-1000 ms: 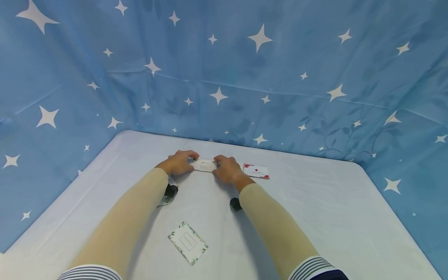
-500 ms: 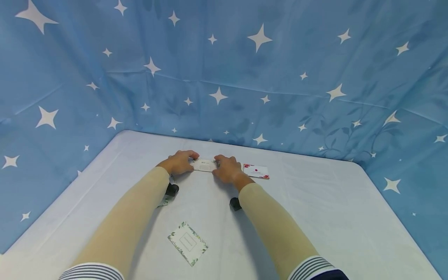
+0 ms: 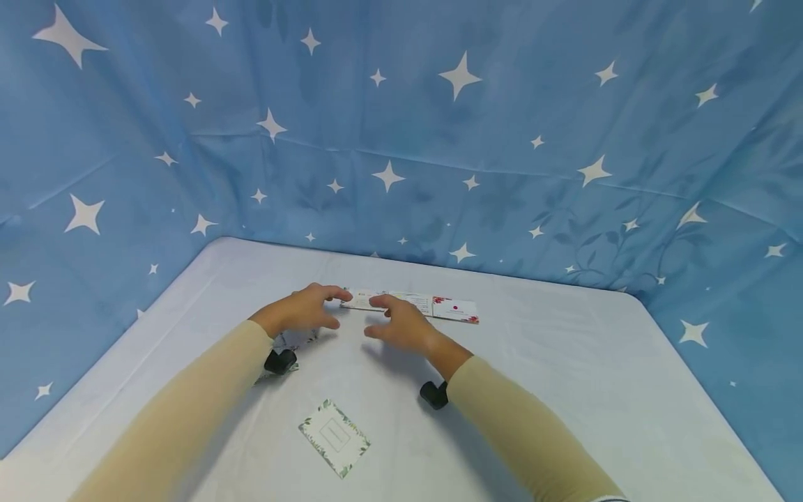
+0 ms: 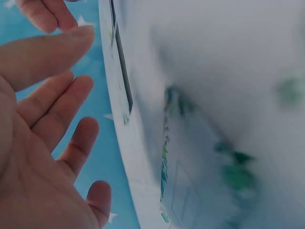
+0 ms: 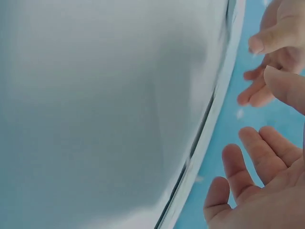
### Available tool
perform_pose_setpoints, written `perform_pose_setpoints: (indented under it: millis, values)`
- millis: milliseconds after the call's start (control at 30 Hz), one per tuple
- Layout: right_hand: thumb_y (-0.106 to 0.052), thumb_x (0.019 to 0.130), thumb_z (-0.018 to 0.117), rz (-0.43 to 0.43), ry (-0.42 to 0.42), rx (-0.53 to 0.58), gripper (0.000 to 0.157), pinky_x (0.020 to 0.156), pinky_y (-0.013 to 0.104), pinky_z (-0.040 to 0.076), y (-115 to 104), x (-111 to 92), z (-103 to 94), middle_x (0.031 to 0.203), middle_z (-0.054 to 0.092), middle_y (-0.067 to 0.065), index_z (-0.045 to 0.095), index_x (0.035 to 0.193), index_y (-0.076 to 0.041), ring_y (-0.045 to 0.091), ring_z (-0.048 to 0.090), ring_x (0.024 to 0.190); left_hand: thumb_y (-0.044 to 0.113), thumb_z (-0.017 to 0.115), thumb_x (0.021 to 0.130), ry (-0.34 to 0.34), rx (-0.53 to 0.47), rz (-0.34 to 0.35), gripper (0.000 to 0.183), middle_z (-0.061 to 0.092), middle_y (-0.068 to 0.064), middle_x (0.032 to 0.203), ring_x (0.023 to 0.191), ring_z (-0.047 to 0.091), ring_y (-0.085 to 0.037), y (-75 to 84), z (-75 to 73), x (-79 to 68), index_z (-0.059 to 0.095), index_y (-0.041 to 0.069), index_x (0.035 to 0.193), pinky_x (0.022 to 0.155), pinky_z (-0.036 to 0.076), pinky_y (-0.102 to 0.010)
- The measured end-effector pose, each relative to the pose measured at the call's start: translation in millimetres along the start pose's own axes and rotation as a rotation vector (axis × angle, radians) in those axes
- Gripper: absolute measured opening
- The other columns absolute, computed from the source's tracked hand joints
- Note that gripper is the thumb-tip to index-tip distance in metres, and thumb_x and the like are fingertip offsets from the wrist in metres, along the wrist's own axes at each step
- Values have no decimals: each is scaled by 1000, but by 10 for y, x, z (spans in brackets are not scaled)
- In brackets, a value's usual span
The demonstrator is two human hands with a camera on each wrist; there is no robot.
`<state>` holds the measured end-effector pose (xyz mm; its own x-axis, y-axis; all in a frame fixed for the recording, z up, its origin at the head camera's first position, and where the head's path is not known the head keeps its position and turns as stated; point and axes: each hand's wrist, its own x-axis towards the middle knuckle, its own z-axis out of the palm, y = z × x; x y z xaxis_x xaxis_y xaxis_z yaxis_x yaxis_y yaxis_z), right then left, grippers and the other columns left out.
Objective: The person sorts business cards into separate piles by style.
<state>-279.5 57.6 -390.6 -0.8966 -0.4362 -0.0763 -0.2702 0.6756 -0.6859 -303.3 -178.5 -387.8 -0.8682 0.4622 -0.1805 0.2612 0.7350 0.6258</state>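
Observation:
Three cards lie in a row near the table's back edge: a pale card (image 3: 362,300) at left, a printed card (image 3: 422,302) in the middle and a card with red flowers (image 3: 456,309) at right. My left hand (image 3: 302,309) hovers by the pale card's left end, fingers spread and holding nothing. Opposite it, my right hand (image 3: 404,326) has its thumb and fingers apart, its fingertips overlapping the pale card in the head view. Both wrist views show bare, unfilled fingers; the left hand (image 5: 281,43) also appears at the upper right of the right wrist view.
A leaf-bordered card (image 3: 335,438) lies askew toward the table's front. Two more cards, one a leafy card (image 3: 296,339), lie partly hidden under the left wrist. A blue star-patterned curtain (image 3: 401,139) stands behind the white table (image 3: 564,390).
Both hands have let go of the pale card and drawn back toward the person, fingers opening. The pale card stays in the row, and more of the middle card shows.

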Motion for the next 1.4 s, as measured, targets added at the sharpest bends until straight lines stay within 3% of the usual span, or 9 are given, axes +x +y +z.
perform_pose_setpoints:
  millis: [133, 400, 667, 833, 967, 1100, 1200, 1400]
  values:
    - [-31, 89, 76, -72, -79, -23, 60, 98, 43, 45, -79, -317, 93, 140, 57, -3, 55, 143, -13, 22, 54, 122, 12, 75, 89, -41, -46, 78, 57, 51, -9, 145, 138, 40, -35, 18, 82, -243, 55, 11, 142, 107, 35, -54]
    - [-36, 84, 82, -151, -302, -103, 50, 93, 33, 42, -173, -893, 237, 120, 60, -21, 66, 131, -27, 6, 52, 108, 17, 80, 83, -75, -98, 147, 51, 56, 0, 134, 129, 47, -30, 46, 348, -786, 63, 20, 131, 104, 36, -54]
    - [-42, 80, 83, -201, -436, -251, 45, 83, 26, 36, -179, -1193, 269, 108, 54, -21, 68, 123, -39, 6, 41, 96, 22, 85, 75, -151, -53, 178, 50, 57, 12, 121, 120, 50, -19, 34, 507, -1095, 68, 28, 122, 101, 38, -39]
    - [-43, 82, 80, -236, -429, -292, 46, 83, 27, 35, -167, -1183, 271, 112, 56, -22, 67, 126, -39, 7, 41, 100, 20, 85, 73, -140, -16, 195, 51, 57, 13, 118, 116, 51, -16, 51, 533, -1148, 69, 29, 121, 98, 40, -39]
    - [-42, 83, 79, -212, -388, -314, 46, 85, 29, 36, -133, -1138, 262, 114, 56, -20, 66, 127, -39, 9, 42, 103, 19, 85, 74, -106, 5, 190, 49, 57, 14, 116, 113, 49, -17, 81, 582, -1156, 69, 27, 120, 96, 38, -44]
    - [-41, 82, 80, -154, -356, -283, 46, 87, 30, 38, -84, -1097, 238, 114, 56, -19, 67, 127, -38, 11, 42, 104, 19, 86, 72, -56, 33, 147, 50, 55, 10, 114, 106, 44, -22, 144, 637, -1175, 68, 26, 118, 89, 36, -45]
    - [-40, 84, 80, -165, -344, -258, 47, 90, 31, 36, -69, -1073, 224, 115, 58, -23, 67, 128, -34, 8, 44, 108, 18, 89, 69, -22, 66, 135, 53, 55, 9, 113, 103, 42, -21, 203, 664, -1196, 68, 23, 117, 86, 33, -44]
    - [-40, 85, 79, -156, -272, -236, 48, 91, 33, 35, -98, -1076, 233, 116, 61, -23, 67, 130, -26, 4, 47, 105, 19, 90, 69, 38, 140, 169, 52, 57, 14, 109, 104, 47, -13, 264, 689, -1214, 68, 21, 116, 85, 30, -44]
